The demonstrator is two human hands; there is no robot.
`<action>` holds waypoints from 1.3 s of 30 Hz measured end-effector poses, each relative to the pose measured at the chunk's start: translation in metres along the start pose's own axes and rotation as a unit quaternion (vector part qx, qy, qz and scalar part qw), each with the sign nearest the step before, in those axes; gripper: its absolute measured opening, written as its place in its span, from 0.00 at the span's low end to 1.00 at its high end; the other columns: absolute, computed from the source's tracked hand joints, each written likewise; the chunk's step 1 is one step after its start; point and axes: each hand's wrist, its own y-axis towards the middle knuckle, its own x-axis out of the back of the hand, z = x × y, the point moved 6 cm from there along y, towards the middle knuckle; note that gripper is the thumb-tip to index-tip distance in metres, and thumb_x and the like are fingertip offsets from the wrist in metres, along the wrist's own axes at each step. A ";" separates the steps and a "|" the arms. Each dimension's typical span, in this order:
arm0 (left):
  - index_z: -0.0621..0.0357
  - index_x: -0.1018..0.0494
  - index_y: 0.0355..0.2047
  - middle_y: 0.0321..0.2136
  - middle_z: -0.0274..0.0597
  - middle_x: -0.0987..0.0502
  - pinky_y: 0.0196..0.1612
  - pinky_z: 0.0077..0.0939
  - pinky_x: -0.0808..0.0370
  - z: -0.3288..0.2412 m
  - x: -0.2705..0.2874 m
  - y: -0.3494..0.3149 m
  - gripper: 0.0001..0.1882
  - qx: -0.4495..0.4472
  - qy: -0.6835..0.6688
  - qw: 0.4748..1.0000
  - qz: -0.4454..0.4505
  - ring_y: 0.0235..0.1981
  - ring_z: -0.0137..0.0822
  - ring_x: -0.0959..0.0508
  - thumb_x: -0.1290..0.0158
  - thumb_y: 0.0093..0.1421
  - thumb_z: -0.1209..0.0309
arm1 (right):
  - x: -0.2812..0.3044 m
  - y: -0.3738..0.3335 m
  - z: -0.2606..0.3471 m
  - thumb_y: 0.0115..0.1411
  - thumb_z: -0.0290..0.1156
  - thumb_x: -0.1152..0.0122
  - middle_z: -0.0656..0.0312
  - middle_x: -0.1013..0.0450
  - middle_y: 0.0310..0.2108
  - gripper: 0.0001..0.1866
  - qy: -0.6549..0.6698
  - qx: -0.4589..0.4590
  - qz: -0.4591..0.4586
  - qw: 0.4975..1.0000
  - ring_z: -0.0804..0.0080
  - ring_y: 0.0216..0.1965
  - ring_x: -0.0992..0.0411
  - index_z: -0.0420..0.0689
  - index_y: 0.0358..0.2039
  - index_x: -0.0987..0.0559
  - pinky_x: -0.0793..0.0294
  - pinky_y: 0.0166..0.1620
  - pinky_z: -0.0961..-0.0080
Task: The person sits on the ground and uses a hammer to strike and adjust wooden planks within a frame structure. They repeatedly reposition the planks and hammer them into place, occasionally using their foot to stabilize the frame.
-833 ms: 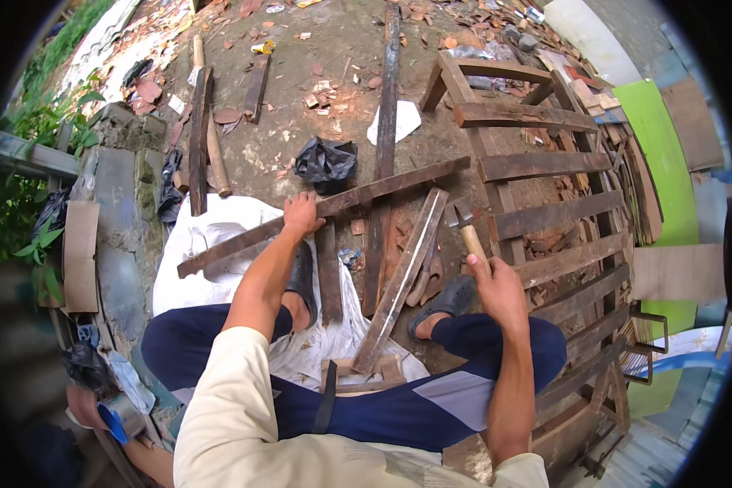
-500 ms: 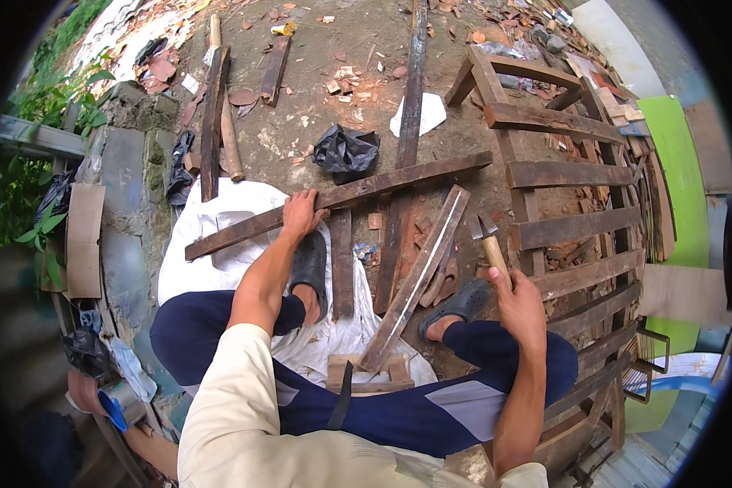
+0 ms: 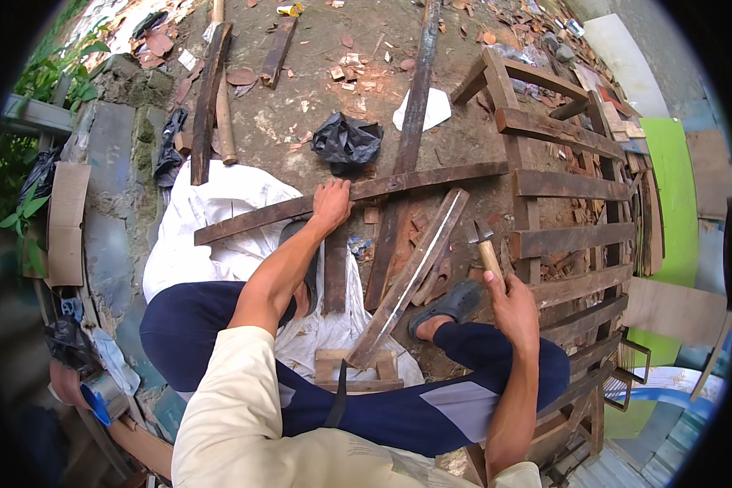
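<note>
1. Our two hands are apart: left hand [image 3: 332,203] clasps the long plank [image 3: 431,178]; right hand [image 3: 512,306] grips the hammer [image 3: 487,254], clear of it.
2. The plank slants over the white sheet [image 3: 175,262] and dark beam [image 3: 416,106].
3. Done: slatted frame [image 3: 572,185] carries its slats. Left, we judge: plank unattached; nails, cannot tell.

I can't read any lettering, number or sign from here; the faint grey marks [image 3: 374,450] on the cream cloth shirt [image 3: 293,462] are too blurred to make out.
</note>
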 end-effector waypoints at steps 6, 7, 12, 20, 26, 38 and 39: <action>0.60 0.37 0.63 0.61 0.51 0.32 0.64 0.47 0.37 0.013 -0.007 -0.007 0.34 0.021 -0.017 0.999 0.041 0.63 0.50 0.33 0.42 0.59 0.61 | -0.003 -0.001 0.010 0.66 0.57 0.46 0.38 0.24 0.29 0.34 -0.014 0.013 0.014 1.000 0.40 0.37 0.24 0.30 0.36 0.21 0.28 0.41 0.52; 0.61 0.38 0.64 0.62 0.52 0.32 0.64 0.46 0.38 0.011 -0.002 -0.012 0.35 -0.004 0.009 1.000 0.017 0.64 0.50 0.34 0.42 0.60 0.60 | -0.001 -0.002 0.012 0.66 0.57 0.46 0.37 0.24 0.29 0.34 -0.016 0.025 0.006 1.000 0.39 0.37 0.24 0.30 0.36 0.22 0.28 0.42 0.51; 0.63 0.33 0.58 0.58 0.52 0.30 0.62 0.45 0.32 -0.018 0.026 -0.054 0.29 -0.016 0.003 0.999 0.029 0.61 0.49 0.30 0.43 0.59 0.60 | -0.001 -0.004 0.012 0.65 0.57 0.46 0.33 0.24 0.30 0.34 -0.018 0.061 -0.009 0.998 0.34 0.39 0.24 0.29 0.33 0.22 0.29 0.44 0.48; 0.65 0.54 0.67 0.58 0.67 0.32 0.60 0.46 0.29 -0.016 -0.091 -0.173 0.58 0.343 -0.165 0.902 0.202 0.59 0.59 0.28 0.34 0.51 0.45 | -0.014 -0.023 0.006 0.64 0.55 0.44 0.34 0.24 0.30 0.33 -0.051 0.112 -0.014 0.992 0.36 0.38 0.24 0.29 0.33 0.21 0.28 0.44 0.50; 0.66 0.67 0.69 0.55 0.72 0.30 0.59 0.44 0.28 -0.013 -0.119 -0.197 0.65 0.348 -0.204 0.893 0.197 0.56 0.62 0.26 0.34 0.50 0.46 | -0.023 -0.030 0.000 0.63 0.55 0.42 0.33 0.24 0.31 0.33 -0.108 0.113 -0.003 0.988 0.35 0.39 0.24 0.29 0.33 0.21 0.27 0.45 0.48; 0.75 0.61 0.65 0.49 0.75 0.26 0.56 0.44 0.26 -0.068 -0.017 -0.231 0.63 0.258 -0.222 0.908 0.243 0.52 0.63 0.23 0.38 0.48 0.41 | -0.020 -0.033 0.025 0.63 0.54 0.43 0.33 0.23 0.32 0.32 -0.112 0.155 -0.019 0.981 0.36 0.40 0.23 0.30 0.34 0.18 0.25 0.45 0.48; 0.73 0.61 0.66 0.48 0.74 0.25 0.55 0.45 0.26 -0.065 -0.002 -0.234 0.63 0.248 -0.203 0.914 0.250 0.51 0.63 0.23 0.39 0.49 0.42 | -0.017 -0.035 0.031 0.63 0.54 0.43 0.33 0.23 0.32 0.32 -0.103 0.164 -0.019 0.981 0.36 0.40 0.23 0.30 0.34 0.18 0.25 0.45 0.48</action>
